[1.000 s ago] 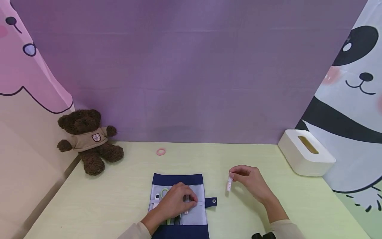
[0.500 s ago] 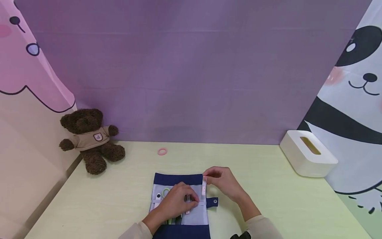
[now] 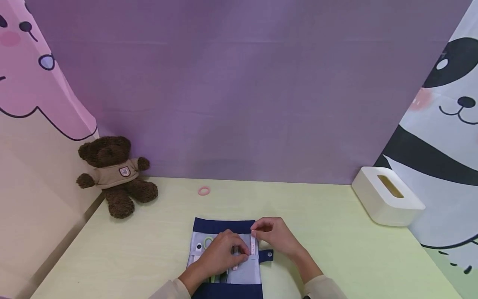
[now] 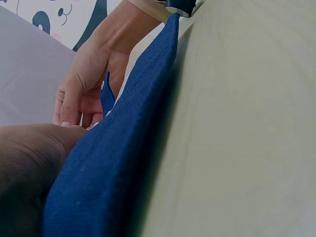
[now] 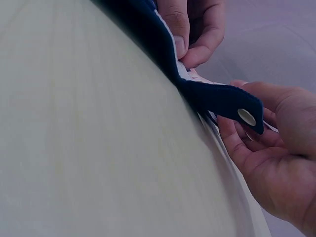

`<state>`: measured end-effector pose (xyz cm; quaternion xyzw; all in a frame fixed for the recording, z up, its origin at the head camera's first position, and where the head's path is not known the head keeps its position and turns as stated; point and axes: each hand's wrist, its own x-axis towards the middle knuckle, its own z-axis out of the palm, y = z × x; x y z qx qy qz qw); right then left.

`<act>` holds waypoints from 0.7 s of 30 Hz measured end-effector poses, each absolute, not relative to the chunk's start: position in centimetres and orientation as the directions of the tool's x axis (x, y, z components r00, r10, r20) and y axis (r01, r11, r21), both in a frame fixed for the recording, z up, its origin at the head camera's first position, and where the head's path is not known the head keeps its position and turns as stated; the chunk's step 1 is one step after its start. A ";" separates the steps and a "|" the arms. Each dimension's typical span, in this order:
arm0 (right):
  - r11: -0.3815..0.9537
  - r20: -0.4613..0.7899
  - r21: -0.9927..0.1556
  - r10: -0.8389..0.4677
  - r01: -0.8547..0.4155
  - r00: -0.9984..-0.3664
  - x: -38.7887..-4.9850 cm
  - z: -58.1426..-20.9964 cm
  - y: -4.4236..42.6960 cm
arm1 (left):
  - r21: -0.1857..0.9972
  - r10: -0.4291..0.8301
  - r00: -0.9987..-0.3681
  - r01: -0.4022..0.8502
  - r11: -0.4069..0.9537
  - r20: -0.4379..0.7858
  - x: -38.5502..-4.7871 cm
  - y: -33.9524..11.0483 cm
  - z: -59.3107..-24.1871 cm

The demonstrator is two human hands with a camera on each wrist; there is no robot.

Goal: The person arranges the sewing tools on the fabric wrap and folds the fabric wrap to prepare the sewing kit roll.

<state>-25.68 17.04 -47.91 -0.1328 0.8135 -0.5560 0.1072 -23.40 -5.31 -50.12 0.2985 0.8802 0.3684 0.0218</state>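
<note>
A navy roll-up pouch [image 3: 228, 226] lies unrolled on the table, its pale grey lining [image 3: 242, 274] facing up. My left hand [image 3: 224, 251] lies across it, thumb and forefinger pinching the narrow elastic band at the lining's right side. A slim white stick with pink marks [image 3: 252, 245] is pinched at its top by my right hand [image 3: 278, 236]; its lower end meets the band. Partly under my left hand are green-handled scissors [image 3: 207, 241], a white tool with a black dot [image 3: 198, 248] and a small pinkish item [image 3: 235, 268]. The right wrist view shows the snap strap [image 5: 227, 103] before my right fingers.
Behind the pouch lies a pink ring [image 3: 203, 190] on the pale table [image 3: 149, 249]. A brown teddy bear [image 3: 115, 174] sits at the back left, and a white tissue box [image 3: 388, 199] stands at the back right. A purple cloth [image 3: 239, 91] hangs behind the table.
My right hand has carried the white stick left from the bare table to the pouch, then lowered it to the elastic band. My left hand has stayed in place on the pouch.
</note>
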 end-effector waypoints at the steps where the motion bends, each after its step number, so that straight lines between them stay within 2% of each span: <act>1: 0.347 -0.026 -0.933 -0.338 -0.099 -0.941 -25.7 -48.0 17.1 | 0.663 0.544 -0.819 0.510 0.548 0.181 -23.4 -5.3 -50.1; 21: 0.353 -0.010 -0.925 -0.392 -0.140 -0.920 -25.6 -48.3 17.6 | 0.654 0.534 -0.829 0.496 0.570 0.164 -23.1 -5.1 -49.9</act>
